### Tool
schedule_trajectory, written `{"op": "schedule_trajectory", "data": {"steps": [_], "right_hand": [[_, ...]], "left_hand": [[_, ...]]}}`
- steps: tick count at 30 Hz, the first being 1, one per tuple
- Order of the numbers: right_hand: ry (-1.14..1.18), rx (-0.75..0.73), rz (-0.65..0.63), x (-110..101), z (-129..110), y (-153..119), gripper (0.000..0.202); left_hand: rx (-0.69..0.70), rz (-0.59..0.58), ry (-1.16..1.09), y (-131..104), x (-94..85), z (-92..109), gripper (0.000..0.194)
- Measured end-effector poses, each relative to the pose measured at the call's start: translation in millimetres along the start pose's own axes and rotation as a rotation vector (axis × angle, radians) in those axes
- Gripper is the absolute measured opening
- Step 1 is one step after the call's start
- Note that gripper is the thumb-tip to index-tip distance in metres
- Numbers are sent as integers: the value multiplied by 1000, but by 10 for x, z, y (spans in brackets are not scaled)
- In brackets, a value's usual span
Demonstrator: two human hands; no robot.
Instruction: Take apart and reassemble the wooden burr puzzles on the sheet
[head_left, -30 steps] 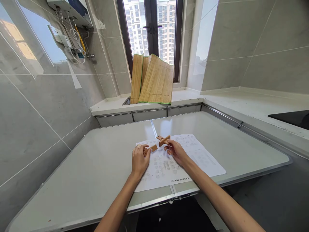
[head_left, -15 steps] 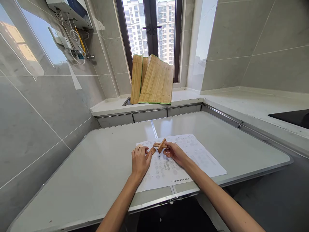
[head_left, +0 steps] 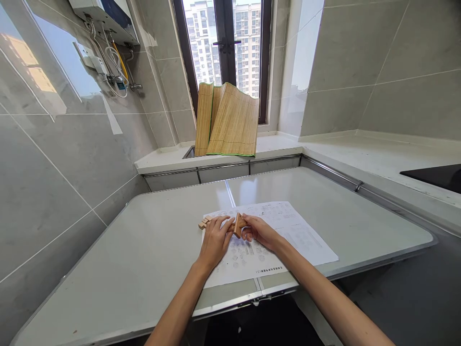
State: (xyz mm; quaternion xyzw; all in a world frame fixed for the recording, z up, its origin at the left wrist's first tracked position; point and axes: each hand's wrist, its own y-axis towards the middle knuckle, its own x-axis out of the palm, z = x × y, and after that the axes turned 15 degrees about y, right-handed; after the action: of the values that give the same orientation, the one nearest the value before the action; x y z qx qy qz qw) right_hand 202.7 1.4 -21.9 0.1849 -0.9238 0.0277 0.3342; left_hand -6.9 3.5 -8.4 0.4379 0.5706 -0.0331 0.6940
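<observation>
wooden pieces (head_left: 237,226) between fingers (head_left: 251,220), over paper (head_left: 304,242)

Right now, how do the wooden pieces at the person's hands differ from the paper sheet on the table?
The wooden pieces are brown, while the paper sheet is white with printed figures. The wooden pieces are small and blocky; the paper sheet is thin and much larger. The wooden pieces are in the left hand and right hand, whereas the paper sheet lies on the table. Both are partly hidden by the hands.
</observation>
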Motion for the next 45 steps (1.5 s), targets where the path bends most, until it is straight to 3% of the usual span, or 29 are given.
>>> {"op": "schedule_trajectory", "data": {"steps": [6,13,25,45], "right_hand": [[92,67,4,27,-16,-29,47],[168,118,-104,78,-91,-101,46],[126,20,-9,-58,-21,-48,43],[205,19,-20,63,-127,-98,27]], "left_hand": [[-28,23,39,4,-58,5,36],[-49,52,71,4,-81,20,36],[-47,45,72,5,-41,17,36],[-63,68,68,6,-38,26,34]]}}
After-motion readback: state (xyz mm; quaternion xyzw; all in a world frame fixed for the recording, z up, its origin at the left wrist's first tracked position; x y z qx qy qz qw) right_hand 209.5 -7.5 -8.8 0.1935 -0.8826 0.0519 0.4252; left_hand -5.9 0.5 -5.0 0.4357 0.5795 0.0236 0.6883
